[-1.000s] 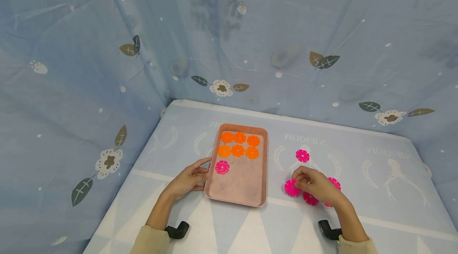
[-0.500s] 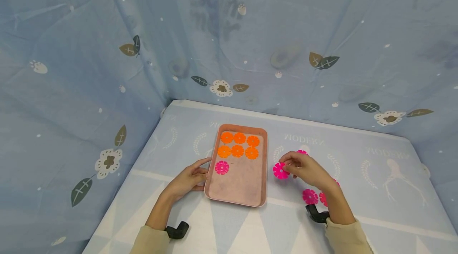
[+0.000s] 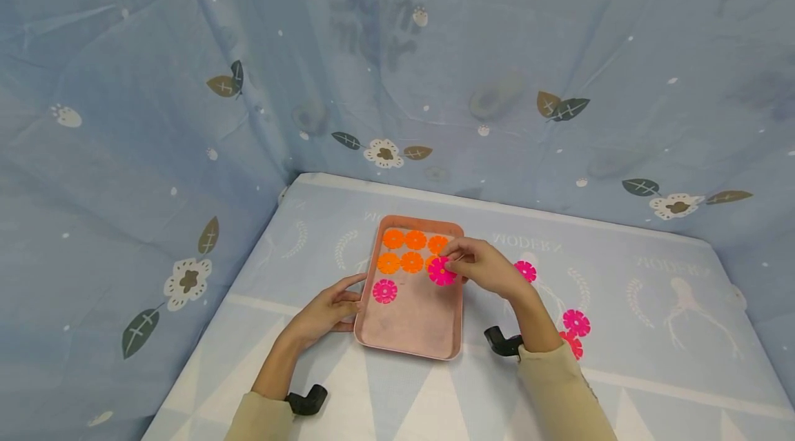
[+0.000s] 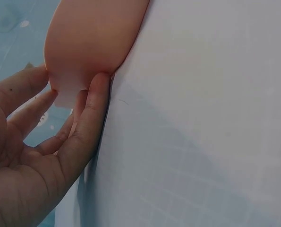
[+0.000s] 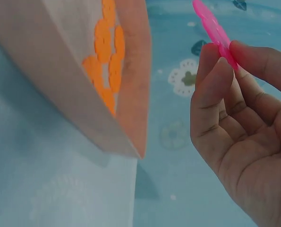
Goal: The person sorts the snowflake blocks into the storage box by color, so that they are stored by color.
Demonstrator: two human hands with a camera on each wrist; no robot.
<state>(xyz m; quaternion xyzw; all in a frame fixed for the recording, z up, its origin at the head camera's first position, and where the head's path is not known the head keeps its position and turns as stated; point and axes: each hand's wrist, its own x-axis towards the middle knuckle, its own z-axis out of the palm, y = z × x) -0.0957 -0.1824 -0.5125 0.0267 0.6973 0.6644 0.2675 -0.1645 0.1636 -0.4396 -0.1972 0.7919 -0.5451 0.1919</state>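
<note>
Here, the right grip (image 3: 487, 267) pinches a pink disc (image 3: 440, 275) by its edge over the tray (image 3: 413, 327); the left grip (image 3: 321, 315), fingers loosely straight, touches the tray's side, probably to steady it.

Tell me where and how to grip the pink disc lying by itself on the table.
Likely best: pinch the lone pink disc by opposite edges of its notched rim, straight down from above, since it lies flat on the table, apart from the other pink discs.
</note>
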